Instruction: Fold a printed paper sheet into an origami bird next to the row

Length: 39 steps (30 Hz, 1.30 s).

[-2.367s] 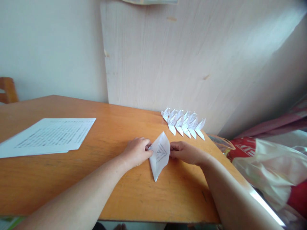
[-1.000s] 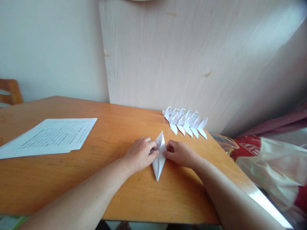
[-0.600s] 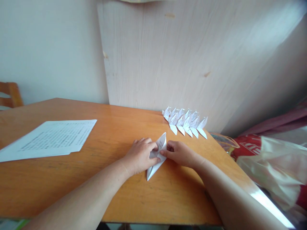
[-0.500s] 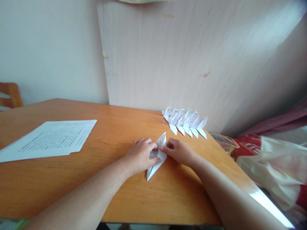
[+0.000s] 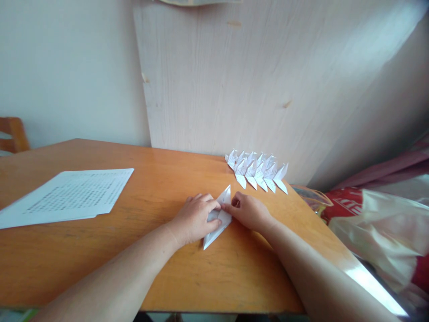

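A folded piece of white paper (image 5: 214, 235), pointed at both ends, lies slanted on the wooden table between my hands. My left hand (image 5: 199, 219) grips its left side, thumb on the near part and fingers curled over the far part. From the right, my right hand (image 5: 248, 211) pinches the paper near its middle, thumb and forefinger almost meeting my left fingertips. Its upper tip points away from me. The folds under my fingers are partly hidden. Beyond my right hand stand several folded paper figures (image 5: 259, 172) in two rows, with raised points.
A stack of printed sheets (image 5: 80, 192) lies on the left of the wooden table (image 5: 161, 170). Plastic bags (image 5: 372, 223), white and red, sit past the right edge. A pale board (image 5: 214, 80) rises behind the table, and a chair back (image 5: 15, 134) shows at far left.
My right thumb and forefinger have shifted slightly left along the paper, closer to my left fingertips. The near half of the paper looks flatter. The whole view has shifted a little.
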Each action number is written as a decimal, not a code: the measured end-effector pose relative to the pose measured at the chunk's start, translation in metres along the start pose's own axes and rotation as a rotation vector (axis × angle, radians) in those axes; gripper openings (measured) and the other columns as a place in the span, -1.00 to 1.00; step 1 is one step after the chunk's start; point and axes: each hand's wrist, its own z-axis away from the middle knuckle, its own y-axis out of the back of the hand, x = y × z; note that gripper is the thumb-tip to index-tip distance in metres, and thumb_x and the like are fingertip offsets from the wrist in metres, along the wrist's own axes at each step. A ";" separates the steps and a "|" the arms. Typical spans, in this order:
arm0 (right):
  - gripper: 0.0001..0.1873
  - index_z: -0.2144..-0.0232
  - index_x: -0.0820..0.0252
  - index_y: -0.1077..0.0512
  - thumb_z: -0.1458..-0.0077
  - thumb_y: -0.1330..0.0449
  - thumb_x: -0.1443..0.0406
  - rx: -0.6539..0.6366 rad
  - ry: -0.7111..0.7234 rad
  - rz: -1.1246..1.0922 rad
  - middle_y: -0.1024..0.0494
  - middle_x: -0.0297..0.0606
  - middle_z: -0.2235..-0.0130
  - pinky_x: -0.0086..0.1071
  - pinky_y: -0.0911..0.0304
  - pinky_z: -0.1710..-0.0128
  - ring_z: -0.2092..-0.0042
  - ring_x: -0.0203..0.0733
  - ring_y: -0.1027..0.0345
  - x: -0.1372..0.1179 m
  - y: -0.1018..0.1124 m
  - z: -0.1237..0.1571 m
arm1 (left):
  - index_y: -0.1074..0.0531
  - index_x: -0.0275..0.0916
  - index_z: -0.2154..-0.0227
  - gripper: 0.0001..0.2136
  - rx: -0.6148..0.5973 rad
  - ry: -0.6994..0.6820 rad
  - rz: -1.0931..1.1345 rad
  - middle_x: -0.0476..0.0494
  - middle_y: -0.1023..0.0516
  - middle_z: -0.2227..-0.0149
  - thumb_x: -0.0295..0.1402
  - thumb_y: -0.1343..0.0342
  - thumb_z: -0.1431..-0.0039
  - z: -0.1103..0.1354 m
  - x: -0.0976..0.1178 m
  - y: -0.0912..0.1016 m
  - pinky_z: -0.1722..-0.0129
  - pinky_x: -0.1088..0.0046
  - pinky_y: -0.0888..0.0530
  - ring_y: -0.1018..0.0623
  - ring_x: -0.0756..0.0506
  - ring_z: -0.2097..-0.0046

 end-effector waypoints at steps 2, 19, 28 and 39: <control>-0.53 0.21 0.13 -0.41 -0.10 -0.18 -0.12 0.076 0.048 -0.057 -0.56 -0.20 0.29 -0.36 -0.12 0.42 0.33 -0.15 -0.41 0.002 0.000 0.000 | -0.50 -0.13 0.18 -0.78 -0.003 0.005 0.009 -0.10 -0.49 0.17 -0.29 -0.22 -0.07 0.000 0.000 0.000 0.05 0.28 -0.37 -0.46 -0.18 0.08; -0.45 -0.30 -0.08 -0.21 -0.31 0.01 0.02 0.073 0.405 0.213 0.03 -0.11 -0.41 0.16 0.12 -0.28 -0.41 0.22 0.32 0.011 -0.001 0.003 | -0.41 -0.17 0.22 -0.81 -0.006 0.047 0.026 -0.09 -0.51 0.16 -0.32 -0.19 -0.07 0.001 0.005 0.005 0.06 0.24 -0.35 -0.46 -0.20 0.07; -0.40 -0.30 -0.03 -0.21 -0.30 0.04 -0.04 -0.011 0.342 0.167 -0.05 -0.04 -0.39 0.16 0.12 -0.27 -0.40 0.21 0.23 0.014 -0.005 0.000 | -0.49 -0.04 0.11 -0.79 -0.020 -0.035 -0.041 -0.08 -0.51 0.14 -0.32 -0.06 -0.24 0.004 0.006 0.008 0.03 0.24 -0.29 -0.45 -0.16 0.04; -0.62 0.18 0.09 -0.55 -0.31 0.02 0.09 0.129 0.310 0.154 -0.52 -0.11 0.01 -0.16 -0.14 -0.05 -0.08 0.01 -0.32 0.014 0.009 -0.002 | -0.55 0.05 0.19 -0.77 -0.024 -0.088 -0.071 0.05 -0.58 0.11 -0.34 -0.16 -0.09 0.006 -0.001 0.016 -0.02 0.15 -0.15 -0.44 -0.17 0.04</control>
